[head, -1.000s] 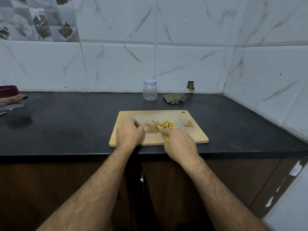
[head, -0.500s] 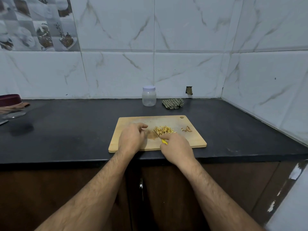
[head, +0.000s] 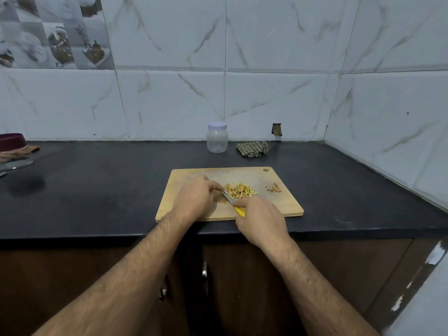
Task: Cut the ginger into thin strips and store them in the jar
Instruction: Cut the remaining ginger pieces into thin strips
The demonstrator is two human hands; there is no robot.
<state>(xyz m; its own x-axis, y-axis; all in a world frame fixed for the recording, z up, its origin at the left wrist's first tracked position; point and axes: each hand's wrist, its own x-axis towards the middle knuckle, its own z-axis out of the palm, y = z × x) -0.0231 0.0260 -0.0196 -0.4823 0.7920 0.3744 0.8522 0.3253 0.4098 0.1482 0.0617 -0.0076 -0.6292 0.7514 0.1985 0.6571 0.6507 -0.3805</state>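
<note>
At the far left edge of the black countertop (head: 97,190) we see a maroon bowl (head: 11,141) resting on some clear and brown things we cannot make out. Moving right, the wooden cutting board (head: 184,209) lies near the front edge, and our left hand (head: 196,200) rests on its left part, fingers curled with the fingertips pressed down at the left edge of the ginger pile; whether they pin a last uncut piece we cannot tell. Just right of those fingertips the knife (head: 230,201) lies slanted, its tip beside the pile and its yellow handle toward us. The ginger strips (head: 241,190) sit in a loose heap at the middle of the board: pale yellow, short, thin and matchstick-like, with a few darker ends. We judge them very light, damp and a little sticky, limp enough to scatter, so they are best gathered into a bunch and pinched from both sides, or scooped up on the flat of the blade. Far behind the board, against the wall, stands the clear plastic jar (head: 217,141), empty and with its white lid on; it looks light and easy to tip, and should be held round its body while the lid comes off. Our right hand (head: 261,221) is closed around the knife handle, forefinger stretched along the top. Further right lie brown ginger scraps (head: 275,187) on the board and a crumpled checked cloth (head: 252,149) beside the jar.
</note>
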